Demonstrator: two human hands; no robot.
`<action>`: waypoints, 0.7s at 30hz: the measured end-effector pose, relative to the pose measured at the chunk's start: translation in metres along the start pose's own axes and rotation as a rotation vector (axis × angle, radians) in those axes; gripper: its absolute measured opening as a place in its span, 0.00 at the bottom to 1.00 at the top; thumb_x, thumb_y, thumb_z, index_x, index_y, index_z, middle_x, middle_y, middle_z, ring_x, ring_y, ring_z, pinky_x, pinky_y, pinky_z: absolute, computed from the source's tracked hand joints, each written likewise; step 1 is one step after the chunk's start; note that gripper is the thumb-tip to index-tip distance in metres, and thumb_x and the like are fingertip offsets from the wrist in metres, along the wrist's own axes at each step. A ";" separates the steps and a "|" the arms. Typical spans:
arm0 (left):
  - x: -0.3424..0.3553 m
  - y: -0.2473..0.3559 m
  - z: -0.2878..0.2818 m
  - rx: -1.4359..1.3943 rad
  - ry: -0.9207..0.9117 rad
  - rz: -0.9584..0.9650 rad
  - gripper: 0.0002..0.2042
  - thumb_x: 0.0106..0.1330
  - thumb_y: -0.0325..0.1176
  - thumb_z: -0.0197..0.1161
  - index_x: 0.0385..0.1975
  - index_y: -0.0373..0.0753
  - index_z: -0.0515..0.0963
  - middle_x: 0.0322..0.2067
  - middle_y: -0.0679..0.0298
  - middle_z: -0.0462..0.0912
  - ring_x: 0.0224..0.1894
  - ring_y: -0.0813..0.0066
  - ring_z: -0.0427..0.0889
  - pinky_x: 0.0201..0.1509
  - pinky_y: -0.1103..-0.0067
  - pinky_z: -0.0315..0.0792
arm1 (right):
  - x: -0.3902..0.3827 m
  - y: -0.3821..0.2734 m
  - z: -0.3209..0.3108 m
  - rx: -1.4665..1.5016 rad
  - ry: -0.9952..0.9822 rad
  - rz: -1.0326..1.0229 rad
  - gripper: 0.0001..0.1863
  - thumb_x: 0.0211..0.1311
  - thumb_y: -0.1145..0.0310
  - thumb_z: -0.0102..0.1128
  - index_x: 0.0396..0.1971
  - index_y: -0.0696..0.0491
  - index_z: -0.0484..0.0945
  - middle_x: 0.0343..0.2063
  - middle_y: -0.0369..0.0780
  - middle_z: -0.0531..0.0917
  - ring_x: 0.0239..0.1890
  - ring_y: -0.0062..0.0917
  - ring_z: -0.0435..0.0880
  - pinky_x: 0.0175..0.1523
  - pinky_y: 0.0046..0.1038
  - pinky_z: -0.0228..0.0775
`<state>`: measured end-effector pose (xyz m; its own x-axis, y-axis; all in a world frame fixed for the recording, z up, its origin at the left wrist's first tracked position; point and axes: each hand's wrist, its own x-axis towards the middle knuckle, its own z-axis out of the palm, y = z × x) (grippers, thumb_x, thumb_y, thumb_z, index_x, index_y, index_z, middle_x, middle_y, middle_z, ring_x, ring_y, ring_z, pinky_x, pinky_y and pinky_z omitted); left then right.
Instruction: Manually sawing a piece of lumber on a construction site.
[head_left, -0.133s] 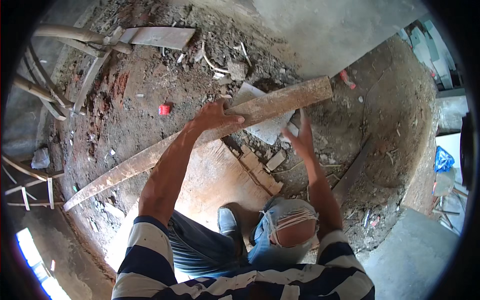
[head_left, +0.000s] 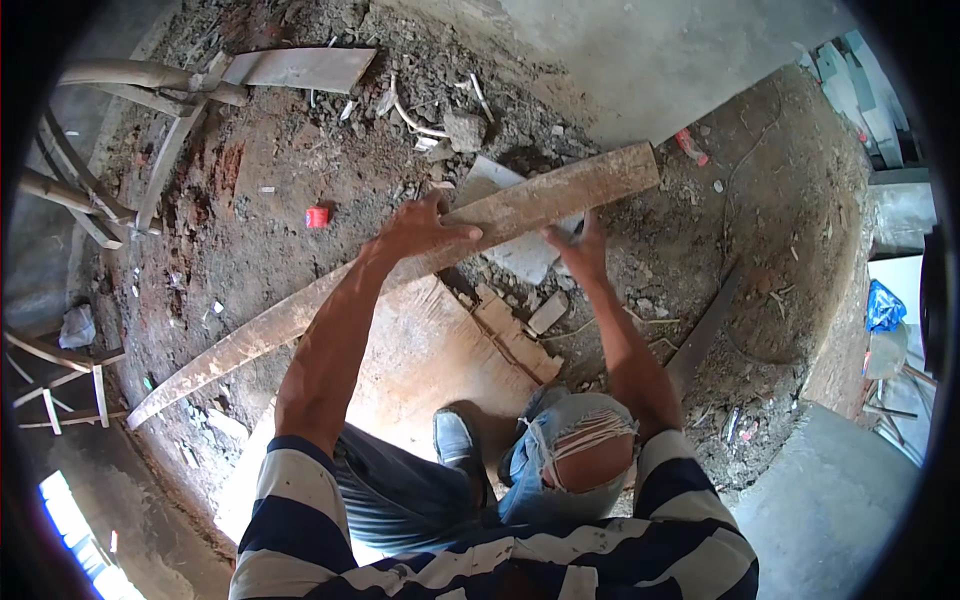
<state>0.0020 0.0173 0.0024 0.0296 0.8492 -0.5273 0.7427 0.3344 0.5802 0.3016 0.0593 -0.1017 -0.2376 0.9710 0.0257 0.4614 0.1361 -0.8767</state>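
Observation:
A long, weathered wooden plank (head_left: 560, 193) runs aslant before me, from the lower left to the upper right. My left hand (head_left: 425, 230) grips its middle, thumb on the upper face and fingers over the far edge. To the right, my right hand (head_left: 582, 250) is at the near edge, thumb and fingers apart; its fingertips meet the plank or pass under it, I cannot tell which. Beneath the plank lies a pale grey slab (head_left: 525, 262). A dark tapered blade, like a handsaw (head_left: 708, 325), rests on the dirt beyond my right forearm, partly hidden by it.
A worn plywood sheet (head_left: 410, 350) lies under my foot. Rubble and a grey stone (head_left: 465, 131) are scattered ahead, with a small red packet (head_left: 317, 217) on the dirt. Wooden poles (head_left: 130, 75) stand at the left. A concrete wall (head_left: 680, 60) rises at the far side.
My right hand has moved left and in to the plank's near edge. The plank's right end has shifted slightly left and away. My left hand keeps its hold.

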 end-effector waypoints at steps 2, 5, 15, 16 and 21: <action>-0.013 -0.007 0.011 0.014 -0.030 -0.044 0.50 0.40 0.73 0.70 0.54 0.33 0.71 0.42 0.44 0.80 0.48 0.48 0.80 0.53 0.58 0.71 | -0.037 -0.009 0.015 0.096 0.017 0.227 0.32 0.55 0.51 0.70 0.51 0.58 0.72 0.44 0.52 0.80 0.49 0.44 0.79 0.53 0.42 0.67; -0.020 0.000 0.016 0.051 -0.102 -0.098 0.52 0.40 0.72 0.70 0.56 0.32 0.69 0.41 0.44 0.79 0.49 0.48 0.78 0.54 0.58 0.71 | -0.096 -0.020 0.029 0.065 -0.047 0.269 0.30 0.59 0.50 0.66 0.51 0.58 0.73 0.44 0.53 0.80 0.49 0.43 0.79 0.54 0.42 0.68; -0.029 -0.024 0.068 0.238 0.228 0.212 0.52 0.48 0.67 0.69 0.64 0.33 0.59 0.56 0.42 0.66 0.60 0.42 0.68 0.61 0.55 0.68 | -0.324 0.090 -0.121 -0.759 0.420 0.744 0.28 0.57 0.62 0.68 0.53 0.60 0.70 0.53 0.53 0.71 0.56 0.50 0.69 0.60 0.46 0.61; -0.029 0.005 0.068 0.276 0.132 0.118 0.52 0.48 0.68 0.68 0.65 0.34 0.58 0.58 0.42 0.63 0.62 0.43 0.66 0.62 0.55 0.67 | -0.370 0.111 -0.134 -0.888 0.411 0.772 0.30 0.55 0.60 0.69 0.54 0.58 0.70 0.53 0.53 0.71 0.56 0.51 0.68 0.60 0.46 0.60; -0.017 -0.003 0.056 0.374 0.062 0.037 0.55 0.45 0.70 0.69 0.63 0.31 0.58 0.56 0.41 0.65 0.61 0.44 0.68 0.62 0.57 0.68 | -0.389 0.112 -0.139 -0.863 0.208 0.712 0.31 0.54 0.59 0.69 0.55 0.57 0.70 0.53 0.53 0.70 0.57 0.51 0.67 0.60 0.47 0.59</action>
<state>0.0363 -0.0207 -0.0253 0.0289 0.8846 -0.4654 0.9351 0.1405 0.3253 0.5643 -0.2761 -0.1432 0.4231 0.8847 -0.1959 0.8883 -0.4476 -0.1025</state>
